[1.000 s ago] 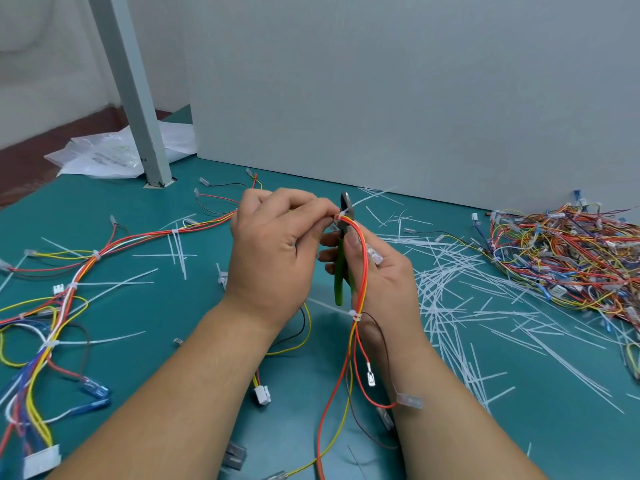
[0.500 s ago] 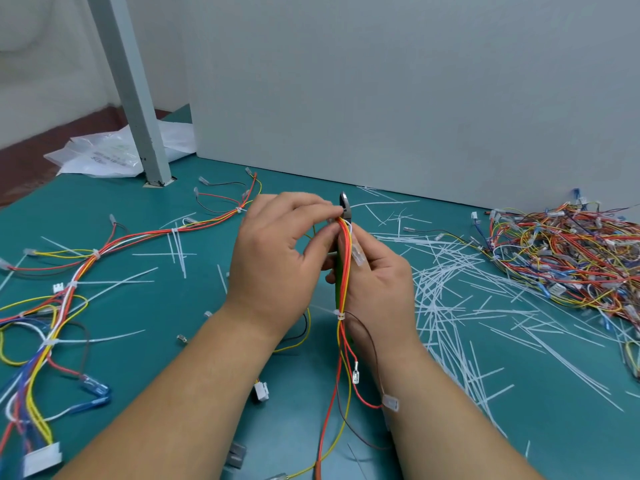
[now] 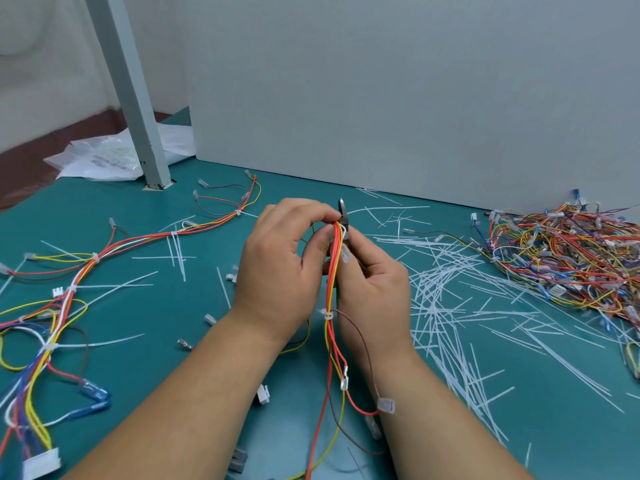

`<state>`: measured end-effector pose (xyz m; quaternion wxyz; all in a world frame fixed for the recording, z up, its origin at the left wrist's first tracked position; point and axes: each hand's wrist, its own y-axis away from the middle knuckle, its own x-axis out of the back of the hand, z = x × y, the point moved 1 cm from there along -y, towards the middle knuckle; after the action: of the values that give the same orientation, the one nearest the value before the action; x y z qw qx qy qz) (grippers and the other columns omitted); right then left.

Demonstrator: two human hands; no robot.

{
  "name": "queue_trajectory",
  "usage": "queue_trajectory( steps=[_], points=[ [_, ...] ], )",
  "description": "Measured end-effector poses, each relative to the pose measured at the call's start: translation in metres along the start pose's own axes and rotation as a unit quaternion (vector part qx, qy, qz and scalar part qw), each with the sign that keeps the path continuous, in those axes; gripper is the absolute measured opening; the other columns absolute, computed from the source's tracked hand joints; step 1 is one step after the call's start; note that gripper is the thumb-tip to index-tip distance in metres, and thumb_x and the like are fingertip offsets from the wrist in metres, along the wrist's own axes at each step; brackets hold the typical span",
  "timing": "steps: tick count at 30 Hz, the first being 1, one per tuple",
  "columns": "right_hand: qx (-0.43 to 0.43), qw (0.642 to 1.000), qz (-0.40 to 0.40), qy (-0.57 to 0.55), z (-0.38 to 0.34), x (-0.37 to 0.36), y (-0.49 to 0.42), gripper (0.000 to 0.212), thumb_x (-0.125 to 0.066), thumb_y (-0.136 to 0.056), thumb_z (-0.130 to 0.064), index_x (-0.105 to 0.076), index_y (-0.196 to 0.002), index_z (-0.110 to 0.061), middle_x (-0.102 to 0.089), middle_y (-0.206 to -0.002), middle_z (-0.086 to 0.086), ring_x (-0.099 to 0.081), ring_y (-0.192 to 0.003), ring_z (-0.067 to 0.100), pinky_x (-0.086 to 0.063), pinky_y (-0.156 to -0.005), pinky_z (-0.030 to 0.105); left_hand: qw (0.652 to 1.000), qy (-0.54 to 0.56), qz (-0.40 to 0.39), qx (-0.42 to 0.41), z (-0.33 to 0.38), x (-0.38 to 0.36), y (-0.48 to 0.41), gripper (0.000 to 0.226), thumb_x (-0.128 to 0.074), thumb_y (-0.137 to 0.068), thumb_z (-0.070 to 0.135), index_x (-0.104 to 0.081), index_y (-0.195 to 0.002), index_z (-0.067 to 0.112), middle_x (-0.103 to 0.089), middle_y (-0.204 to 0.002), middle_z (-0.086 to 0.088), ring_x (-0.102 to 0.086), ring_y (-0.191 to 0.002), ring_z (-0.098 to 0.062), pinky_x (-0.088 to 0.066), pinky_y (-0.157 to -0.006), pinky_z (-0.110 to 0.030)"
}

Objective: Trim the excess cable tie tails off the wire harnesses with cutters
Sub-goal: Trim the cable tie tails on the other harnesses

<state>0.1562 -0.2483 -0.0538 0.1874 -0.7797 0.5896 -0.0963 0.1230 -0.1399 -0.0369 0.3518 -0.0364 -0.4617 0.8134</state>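
My left hand (image 3: 280, 268) pinches a red, orange and yellow wire harness (image 3: 330, 327) near its top, between thumb and fingers. The harness hangs straight down between my wrists, with a white cable tie (image 3: 327, 314) round it and small terminals at its ends. My right hand (image 3: 372, 292) grips the cutters (image 3: 343, 216), whose dark jaws stick up just behind the top of the harness. The cutters' handles are hidden in my palm. I cannot tell if the jaws touch a tie.
A long untrimmed harness (image 3: 104, 258) with white tie tails lies across the green mat (image 3: 519, 410) at left. Several cut white tails (image 3: 446, 306) are scattered at right, beside a heap of harnesses (image 3: 568, 254). A grey post (image 3: 135, 109) and plastic bag (image 3: 104, 157) stand back left.
The harness has swung from a bowed curve over my right hand to hanging straight between my hands. My left thumb has shifted along it towards the cutter jaws.
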Motion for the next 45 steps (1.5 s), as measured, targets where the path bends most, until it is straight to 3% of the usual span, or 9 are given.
queue_trajectory(
  steps=[2, 5, 8, 19, 26, 32, 37, 41, 45],
  points=[
    [0.012, 1.0, -0.01, 0.017, -0.002, 0.0, 0.0, 0.023, -0.058, -0.097, -0.016, -0.079, -0.108, -0.019, -0.066, -0.078, -0.015, -0.057, -0.071, 0.002, -0.048, -0.069, 0.017, 1.0, -0.005, -0.003, 0.001, 0.0, 0.001, 0.0, 0.011, -0.063, -0.096, 0.015, -0.072, -0.103, 0.015, -0.065, -0.102, 0.011, -0.062, -0.1, -0.019, -0.044, -0.092, -0.021],
    [0.013, 0.998, -0.022, 0.058, -0.001, 0.0, 0.0, 0.026, -0.056, -0.098, -0.024, -0.075, -0.108, -0.039, -0.073, -0.093, -0.005, -0.066, -0.089, 0.016, -0.055, -0.084, 0.042, 1.0, -0.008, -0.006, 0.02, -0.001, 0.002, -0.001, 0.011, -0.065, -0.094, 0.014, -0.072, -0.102, 0.018, -0.065, -0.099, 0.015, -0.06, -0.099, -0.012, -0.041, -0.087, -0.017],
    [0.013, 0.996, -0.04, 0.073, 0.001, 0.0, 0.0, 0.027, -0.052, -0.102, -0.025, -0.073, -0.118, -0.031, -0.073, -0.109, 0.002, -0.068, -0.108, 0.026, -0.052, -0.098, 0.053, 0.999, -0.003, -0.008, 0.033, -0.003, 0.003, 0.0, 0.013, -0.067, -0.094, 0.011, -0.072, -0.103, 0.019, -0.066, -0.099, 0.016, -0.059, -0.099, -0.009, -0.042, -0.082, -0.019],
    [0.062, 0.983, 0.009, 0.17, 0.0, 0.0, 0.002, 0.023, -0.052, -0.103, -0.028, -0.072, -0.113, -0.033, -0.07, -0.092, -0.002, -0.066, -0.092, 0.022, -0.053, -0.081, 0.047, 0.996, 0.031, 0.013, 0.084, 0.001, 0.005, 0.002, 0.011, -0.073, -0.091, 0.017, -0.077, -0.101, 0.02, -0.075, -0.096, 0.01, -0.065, -0.095, -0.004, -0.037, -0.082, -0.007],
    [0.023, 0.994, -0.005, 0.103, 0.004, -0.002, 0.003, 0.026, -0.05, -0.103, -0.031, -0.074, -0.113, -0.03, -0.072, -0.088, 0.001, -0.068, -0.086, 0.028, -0.056, -0.08, 0.053, 1.0, 0.0, -0.005, -0.003, -0.001, 0.002, 0.0, 0.01, -0.067, -0.093, 0.009, -0.073, -0.099, 0.015, -0.071, -0.099, 0.006, -0.063, -0.096, -0.021, -0.05, -0.086, -0.033],
    [0.025, 0.997, 0.002, 0.08, 0.005, -0.001, 0.002, 0.025, -0.055, -0.103, -0.029, -0.076, -0.107, -0.041, -0.059, -0.066, -0.02, -0.049, -0.061, 0.002, -0.039, -0.063, 0.016, 1.0, -0.02, 0.005, -0.02, -0.006, 0.005, -0.001, 0.008, -0.07, -0.093, 0.013, -0.075, -0.099, 0.016, -0.073, -0.099, 0.008, -0.062, -0.095, -0.019, -0.049, -0.088, -0.031],
    [0.003, 0.999, 0.011, 0.039, -0.001, -0.002, 0.001, 0.025, -0.059, -0.104, -0.021, -0.079, -0.108, -0.035, -0.075, -0.084, -0.01, -0.065, -0.075, 0.01, -0.055, -0.071, 0.028, 0.998, 0.015, 0.025, 0.06, 0.006, 0.004, 0.001, 0.008, -0.063, -0.095, 0.022, -0.07, -0.097, 0.021, -0.067, -0.093, 0.015, -0.062, -0.091, -0.008, -0.041, -0.078, -0.014],
    [-0.002, 0.998, 0.026, 0.049, 0.001, -0.002, 0.001, 0.02, -0.062, -0.101, -0.03, -0.078, -0.107, -0.041, -0.077, -0.093, 0.003, -0.07, -0.091, 0.037, -0.059, -0.081, 0.055, 0.983, 0.072, 0.025, 0.166, 0.014, 0.006, 0.002, 0.033, -0.057, -0.094, 0.051, -0.064, -0.078, 0.023, -0.064, -0.074, 0.01, -0.058, -0.074, -0.011, -0.039, -0.066, -0.013],
    [0.006, 0.995, 0.05, 0.09, 0.003, -0.001, 0.0, 0.02, -0.063, -0.096, -0.037, -0.078, -0.109, -0.041, -0.076, -0.096, 0.007, -0.07, -0.096, 0.032, -0.056, -0.088, 0.054, 0.974, 0.09, -0.046, 0.201, 0.016, 0.004, 0.003, 0.029, -0.064, -0.089, 0.046, -0.069, -0.074, 0.022, -0.067, -0.069, 0.007, -0.058, -0.066, -0.017, -0.046, -0.06, -0.023]
  ],
)
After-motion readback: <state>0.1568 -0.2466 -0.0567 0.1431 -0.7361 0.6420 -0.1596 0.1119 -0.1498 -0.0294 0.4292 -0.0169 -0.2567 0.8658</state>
